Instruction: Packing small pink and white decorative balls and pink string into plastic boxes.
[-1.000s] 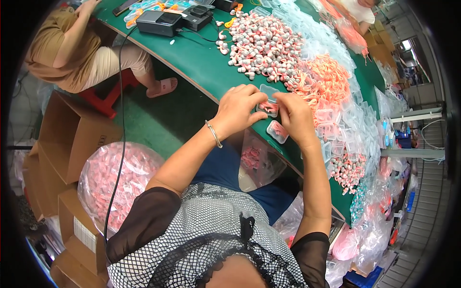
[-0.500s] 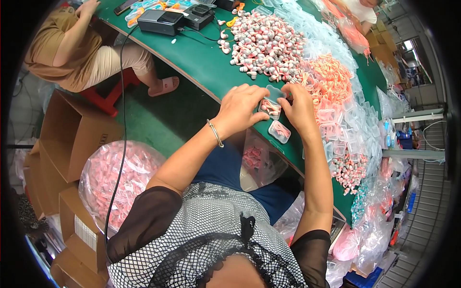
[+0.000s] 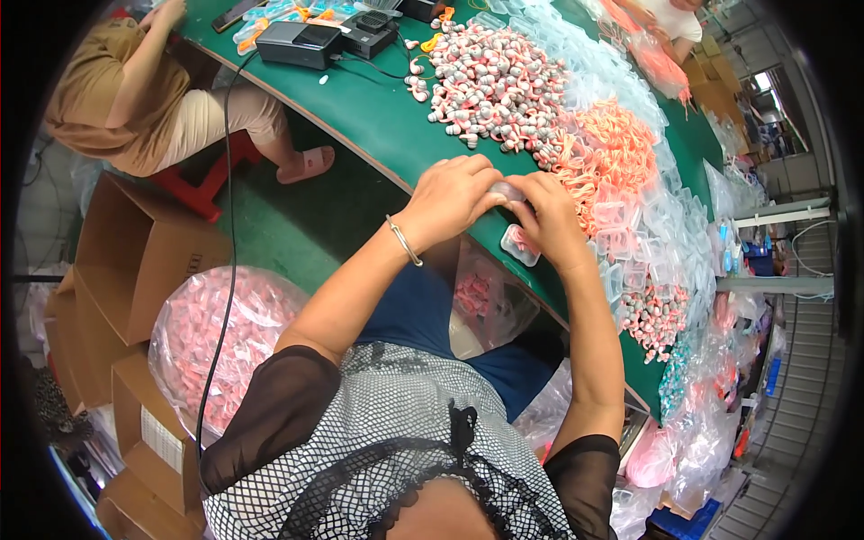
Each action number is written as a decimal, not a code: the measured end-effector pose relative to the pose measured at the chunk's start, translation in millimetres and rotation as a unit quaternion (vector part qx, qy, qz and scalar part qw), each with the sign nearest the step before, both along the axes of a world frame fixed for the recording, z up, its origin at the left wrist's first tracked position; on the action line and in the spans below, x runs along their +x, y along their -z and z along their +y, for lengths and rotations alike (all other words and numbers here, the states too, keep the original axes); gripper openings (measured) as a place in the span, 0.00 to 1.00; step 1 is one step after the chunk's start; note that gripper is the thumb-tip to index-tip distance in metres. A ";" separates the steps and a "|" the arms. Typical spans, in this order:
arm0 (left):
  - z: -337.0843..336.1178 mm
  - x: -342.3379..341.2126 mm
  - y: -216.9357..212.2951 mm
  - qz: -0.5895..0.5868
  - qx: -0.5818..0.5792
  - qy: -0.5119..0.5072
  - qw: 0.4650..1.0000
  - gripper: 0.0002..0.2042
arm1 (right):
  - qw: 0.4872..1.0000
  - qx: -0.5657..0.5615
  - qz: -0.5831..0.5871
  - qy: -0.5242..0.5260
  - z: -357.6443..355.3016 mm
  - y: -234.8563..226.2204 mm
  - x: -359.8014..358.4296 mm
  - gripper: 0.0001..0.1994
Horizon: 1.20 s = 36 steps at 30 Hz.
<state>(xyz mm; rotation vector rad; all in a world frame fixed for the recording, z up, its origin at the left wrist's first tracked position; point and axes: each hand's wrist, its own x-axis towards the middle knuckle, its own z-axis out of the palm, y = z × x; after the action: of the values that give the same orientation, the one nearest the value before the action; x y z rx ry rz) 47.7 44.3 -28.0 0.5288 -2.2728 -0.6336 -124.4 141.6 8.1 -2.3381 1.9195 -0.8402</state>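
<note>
Between my two hands is a small clear plastic case (image 3: 508, 192), mostly covered by my fingers. My left hand (image 3: 452, 198) grips its left side, thumb and fingers closed on it. On the other side my right hand (image 3: 545, 211) pinches the same case. Its lid looks folded down, though the fingers hide the edges. Just below my right hand, a second clear case (image 3: 519, 245) with a pink cord inside lies on the green table (image 3: 378, 135). Beyond my hands rise a heap of pink-and-grey earbuds (image 3: 495, 85) and a pile of orange-pink cords (image 3: 616, 148).
Many clear empty cases (image 3: 621, 63) are heaped along the table. A black radio-like box (image 3: 299, 43) stands at the far left. Below on the left are a bag of pink items (image 3: 229, 333) and cardboard boxes (image 3: 148, 256). A seated person (image 3: 135, 99) is at the far left.
The case's open lid has come down over the earbuds inside. My hands have closed in around the case from both sides, lifting or tilting it slightly.
</note>
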 end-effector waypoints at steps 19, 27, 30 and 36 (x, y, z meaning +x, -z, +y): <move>11.4 14.3 -5.7 0.012 -0.041 0.084 0.996 0.22 | 0.916 -0.045 0.210 0.339 91.7 -36.0 -63.4 0.21; 35.3 -3.5 -7.2 -0.083 -0.156 0.098 0.979 0.26 | 0.924 0.055 0.066 0.373 83.6 -32.3 -76.5 0.22; 29.7 -7.2 -1.2 -0.043 -0.130 0.121 0.983 0.21 | 0.950 -0.039 -0.100 0.293 85.7 -31.6 -86.8 0.16; 12.7 8.1 -6.3 -0.071 -0.089 0.121 0.986 0.21 | 0.964 -0.048 -0.105 0.241 91.2 -41.2 -80.1 0.15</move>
<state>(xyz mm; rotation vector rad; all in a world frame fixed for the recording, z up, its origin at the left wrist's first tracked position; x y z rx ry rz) 55.7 57.0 -21.8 0.2185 -2.5220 -0.5139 -204.5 232.7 49.4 -1.7417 2.4279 -1.1748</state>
